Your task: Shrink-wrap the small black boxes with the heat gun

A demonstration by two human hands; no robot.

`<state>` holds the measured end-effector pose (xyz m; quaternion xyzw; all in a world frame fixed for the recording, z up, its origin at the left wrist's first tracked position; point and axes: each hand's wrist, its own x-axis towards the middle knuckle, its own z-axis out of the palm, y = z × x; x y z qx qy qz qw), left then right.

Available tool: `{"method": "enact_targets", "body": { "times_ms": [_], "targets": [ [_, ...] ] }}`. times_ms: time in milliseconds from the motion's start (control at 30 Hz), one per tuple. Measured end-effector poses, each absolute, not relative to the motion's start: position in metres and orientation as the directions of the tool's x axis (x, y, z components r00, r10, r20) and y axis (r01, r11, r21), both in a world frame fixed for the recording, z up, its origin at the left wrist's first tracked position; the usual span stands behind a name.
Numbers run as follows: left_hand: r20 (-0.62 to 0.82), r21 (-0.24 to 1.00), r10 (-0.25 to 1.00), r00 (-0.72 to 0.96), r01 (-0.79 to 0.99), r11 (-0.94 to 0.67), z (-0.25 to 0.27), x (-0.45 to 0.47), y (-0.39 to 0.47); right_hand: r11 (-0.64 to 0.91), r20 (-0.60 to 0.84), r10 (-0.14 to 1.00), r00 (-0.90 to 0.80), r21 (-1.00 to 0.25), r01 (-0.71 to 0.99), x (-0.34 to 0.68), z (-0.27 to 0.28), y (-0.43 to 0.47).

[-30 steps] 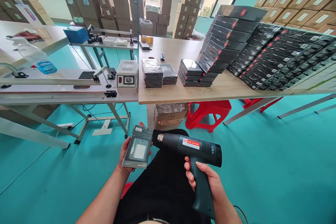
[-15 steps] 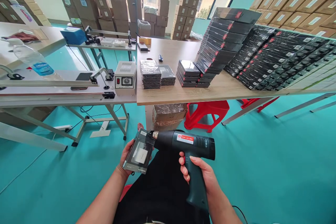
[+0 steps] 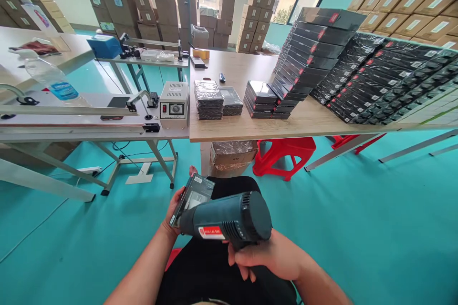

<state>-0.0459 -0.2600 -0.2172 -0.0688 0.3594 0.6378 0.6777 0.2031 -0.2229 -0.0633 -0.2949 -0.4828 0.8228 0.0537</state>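
My left hand (image 3: 174,209) grips a flat dark product box (image 3: 202,186) by its left side, tilted above my lap. Pale artwork shows on the box's face, and its lower part is covered from view. Wrapped around the handle of a dark green heat gun (image 3: 225,219) is my right hand (image 3: 255,257). The gun's barrel points left, with its nozzle end at the lower part of the box; whether they touch I cannot tell.
On the wooden table (image 3: 229,131) stand low piles of wrapped boxes (image 3: 208,100) and a tall stack of black boxes (image 3: 311,52). A bar sealer (image 3: 67,112) with its control box (image 3: 174,105) is at left. Below are a red stool (image 3: 286,152) and a carton (image 3: 232,153).
The heat gun has swung down and left, from the box's upper right corner to its lower part, its rear end turning toward me. The left hand stays nearly in place with the box.
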Motion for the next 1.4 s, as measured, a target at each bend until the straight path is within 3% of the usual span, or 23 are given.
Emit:
{"method": "enact_targets", "body": {
  "times_ms": [67,133,267,333,467,533,667,833,1000,1067,1200,1267,1400],
  "targets": [
    [-0.527,0.297,0.849,0.031,-0.930,0.218,-0.217,-0.045,-0.261,-0.506,-0.405,0.528,-0.747,-0.856,0.106,0.199,-0.062,-0.217],
    [-0.481,0.258,0.870,0.109,-0.931,0.259,-0.219,-0.046,-0.263,-0.490,-0.379,0.611,-0.695,-0.870,0.044,0.195,-0.061,-0.214],
    [-0.509,0.277,0.859,0.050,-0.936,0.218,-0.227,-0.052,-0.263,-0.520,-0.384,0.432,-0.816,-0.845,0.123,0.192,-0.060,-0.219],
    [-0.513,0.283,0.858,0.014,-0.941,0.184,-0.230,-0.054,-0.263,-0.533,-0.368,0.428,-0.825,-0.841,0.099,0.191,-0.063,-0.221],
    [-0.422,0.232,0.899,0.121,-0.943,0.236,-0.228,-0.054,-0.265,-0.523,-0.408,0.678,-0.611,-0.852,-0.011,0.188,-0.069,-0.207],
    [-0.384,0.212,0.907,0.173,-0.940,0.269,-0.227,-0.054,-0.266,-0.533,-0.440,0.714,-0.545,-0.846,-0.016,0.188,-0.070,-0.200],
    [-0.359,0.203,0.918,0.168,-0.946,0.252,-0.228,-0.057,-0.265,-0.541,-0.403,0.673,-0.620,-0.840,-0.041,0.188,-0.067,-0.197],
    [-0.330,0.200,0.935,0.132,-0.958,0.206,-0.229,-0.061,-0.264,-0.511,-0.438,0.700,-0.565,-0.859,0.034,0.201,-0.075,-0.196],
    [-0.347,0.190,0.936,0.066,-0.972,0.139,-0.230,-0.066,-0.266,-0.541,-0.511,0.432,-0.743,-0.806,0.239,0.226,-0.081,-0.203],
    [-0.346,0.177,0.937,0.051,-0.977,0.119,-0.231,-0.068,-0.266,-0.520,-0.512,0.376,-0.772,-0.806,0.281,0.228,-0.080,-0.207],
    [-0.360,0.179,0.933,0.012,-0.981,0.082,-0.231,-0.069,-0.265,-0.504,-0.462,0.560,-0.688,-0.849,0.161,0.220,-0.080,-0.207],
    [-0.366,0.183,0.930,0.015,-0.979,0.088,-0.230,-0.070,-0.266,-0.500,-0.457,0.592,-0.664,-0.854,0.142,0.217,-0.079,-0.205],
    [-0.363,0.183,0.932,0.006,-0.980,0.078,-0.223,-0.071,-0.268,-0.528,-0.495,0.355,-0.793,-0.806,0.267,0.222,-0.077,-0.211]
  ]
}}
